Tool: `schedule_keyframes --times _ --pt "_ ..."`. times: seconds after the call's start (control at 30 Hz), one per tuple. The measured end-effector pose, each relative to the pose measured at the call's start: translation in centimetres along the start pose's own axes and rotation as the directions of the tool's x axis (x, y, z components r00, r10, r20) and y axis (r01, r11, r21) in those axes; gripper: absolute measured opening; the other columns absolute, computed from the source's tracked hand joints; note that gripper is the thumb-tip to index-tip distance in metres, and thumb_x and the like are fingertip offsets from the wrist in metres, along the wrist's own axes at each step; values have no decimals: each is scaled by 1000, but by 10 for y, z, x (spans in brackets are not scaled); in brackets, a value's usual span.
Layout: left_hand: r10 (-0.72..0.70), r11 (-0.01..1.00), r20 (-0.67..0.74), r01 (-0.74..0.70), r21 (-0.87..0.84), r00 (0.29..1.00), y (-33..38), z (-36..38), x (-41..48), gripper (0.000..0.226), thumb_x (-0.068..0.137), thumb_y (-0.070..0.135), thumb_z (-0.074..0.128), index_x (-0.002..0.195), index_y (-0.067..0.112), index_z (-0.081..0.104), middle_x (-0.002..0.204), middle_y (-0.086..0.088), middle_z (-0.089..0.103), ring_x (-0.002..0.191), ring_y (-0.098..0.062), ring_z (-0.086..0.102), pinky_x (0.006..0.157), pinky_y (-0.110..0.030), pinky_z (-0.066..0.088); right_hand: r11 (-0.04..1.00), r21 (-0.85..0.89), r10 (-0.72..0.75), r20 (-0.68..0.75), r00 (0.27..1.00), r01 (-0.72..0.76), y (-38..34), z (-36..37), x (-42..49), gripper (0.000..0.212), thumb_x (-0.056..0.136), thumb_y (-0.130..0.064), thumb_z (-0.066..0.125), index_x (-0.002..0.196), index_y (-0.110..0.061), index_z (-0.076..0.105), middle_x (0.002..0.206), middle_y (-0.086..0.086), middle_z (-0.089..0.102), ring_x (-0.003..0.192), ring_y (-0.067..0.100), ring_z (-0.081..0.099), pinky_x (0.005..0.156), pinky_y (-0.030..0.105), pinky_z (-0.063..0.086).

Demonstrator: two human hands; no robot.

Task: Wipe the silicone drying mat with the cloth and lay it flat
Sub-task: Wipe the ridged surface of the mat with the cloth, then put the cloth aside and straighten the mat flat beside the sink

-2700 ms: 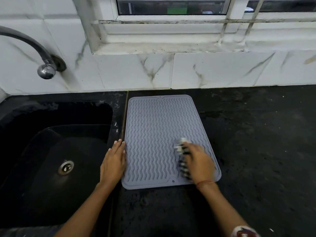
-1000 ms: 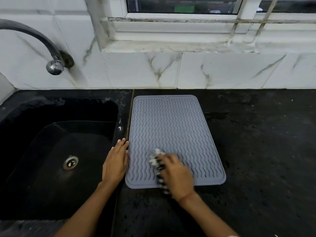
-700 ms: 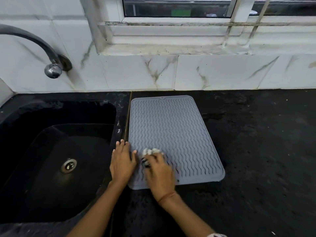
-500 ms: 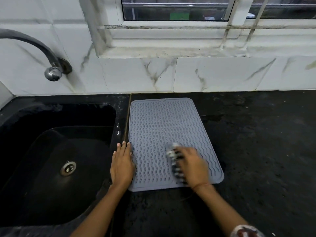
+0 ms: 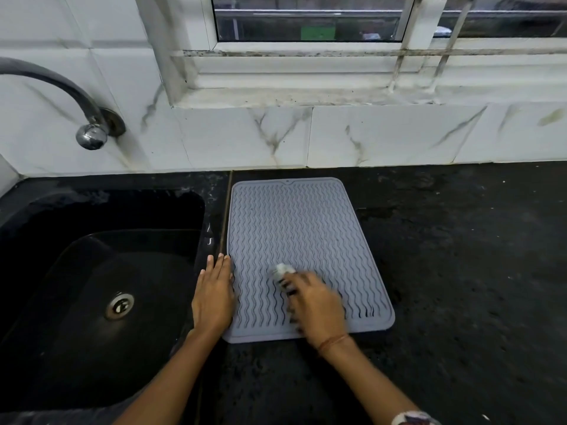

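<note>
A grey mat with wavy lines lies flat on the black bench, just beside the black sink. Its far end is near the white wall tiles, and its near end is close to the person. The left hand lies flat with the fingers straight and close together. It rests at the left edge of the mat, near the front corner, and its thumb side touches the mat. The right hand is on the mat, near the front and a bit left of the middle. It is curled around a small cloth and presses it down on the mat. The cloth looks black and white, and a bit of it pokes out past the fingertips. This hand and the cloth look blurry. The two hands are close to each other but do not touch. A thin band goes around the right wrist. A shiny tap curves out from the wall above the sink. The sink has a round metal drain in its bottom. A window sits above the tiles.
</note>
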State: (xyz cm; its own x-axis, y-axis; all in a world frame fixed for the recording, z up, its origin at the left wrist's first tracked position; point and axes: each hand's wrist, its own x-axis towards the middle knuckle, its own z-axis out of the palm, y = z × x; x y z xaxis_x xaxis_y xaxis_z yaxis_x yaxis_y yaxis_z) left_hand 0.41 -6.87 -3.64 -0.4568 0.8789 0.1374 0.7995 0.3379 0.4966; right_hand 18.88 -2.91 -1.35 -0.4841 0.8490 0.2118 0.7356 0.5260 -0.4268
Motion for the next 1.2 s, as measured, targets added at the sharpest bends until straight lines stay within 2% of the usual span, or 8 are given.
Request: schedule_keyframes --times 0.17,0.57,0.63,0.73,0.83,0.93,1.0,1.2 --pt "-2 1000 -16 2 -25 1000 1 0 0 43 94 8 34 137 5 31 147 -14 34 142 -25 18 117 -39 14 917 -70 384 -117 916 -393 87 -47 17 40 89 -13 50 128 -22 52 120 10 57 95 35 61 79 41 50" --pt "48 998 -3 -48 37 999 3 -1 0 46 92 2 37 138 7 31 147 -12 35 142 -27 14 116 -42 17 834 -142 463 -344 817 -533 134 -104 58 42 90 -11 48 132 -16 47 129 18 53 101 47 54 79 48 48" --pt "69 997 11 -69 45 998 4 -1 0 49 89 -3 40 137 9 33 146 -11 36 142 -27 16 116 -43 20 823 -180 481 -284 829 -539 141 -101 58 44 94 -17 44 138 -17 38 137 13 47 109 48 47 83 51 47" --pt "23 999 14 -24 23 1000 6 0 0 48 86 -6 45 132 9 41 144 -14 39 139 -29 25 112 -44 28 762 -307 612 52 789 -571 154 -95 57 53 97 -44 31 145 -28 17 156 -1 20 138 38 20 105 59 28" --pt "-63 997 -66 66 35 996 14 -2 0 40 87 1 48 127 9 48 138 -15 45 124 -34 40 98 -45 38 744 -416 594 54 803 -522 152 -96 64 60 94 -50 34 145 -22 20 159 3 6 145 32 -3 112 57 11" --pt "-183 983 -91 184 -2 979 27 -4 3 35 90 9 45 125 8 49 132 -15 49 111 -35 43 90 -44 39 814 -281 502 -102 859 -509 121 -84 60 49 93 -38 46 135 -13 41 146 16 34 133 35 32 104 50 34" --pt "-226 974 -96 224 -33 969 32 -5 5 33 90 10 47 122 7 50 127 -18 51 106 -36 45 87 -44 41 825 -107 552 -51 832 -554 99 -69 51 49 93 -35 48 134 -10 40 133 18 48 118 33 49 94 45 44" --pt "-396 916 -31 393 -73 918 40 -9 9 27 90 18 47 111 1 48 110 -21 59 98 -37 57 75 -40 45 709 -39 705 89 704 -704 88 -52 45 43 88 -35 56 118 -4 49 124 19 53 114 38 50 88 43 45"
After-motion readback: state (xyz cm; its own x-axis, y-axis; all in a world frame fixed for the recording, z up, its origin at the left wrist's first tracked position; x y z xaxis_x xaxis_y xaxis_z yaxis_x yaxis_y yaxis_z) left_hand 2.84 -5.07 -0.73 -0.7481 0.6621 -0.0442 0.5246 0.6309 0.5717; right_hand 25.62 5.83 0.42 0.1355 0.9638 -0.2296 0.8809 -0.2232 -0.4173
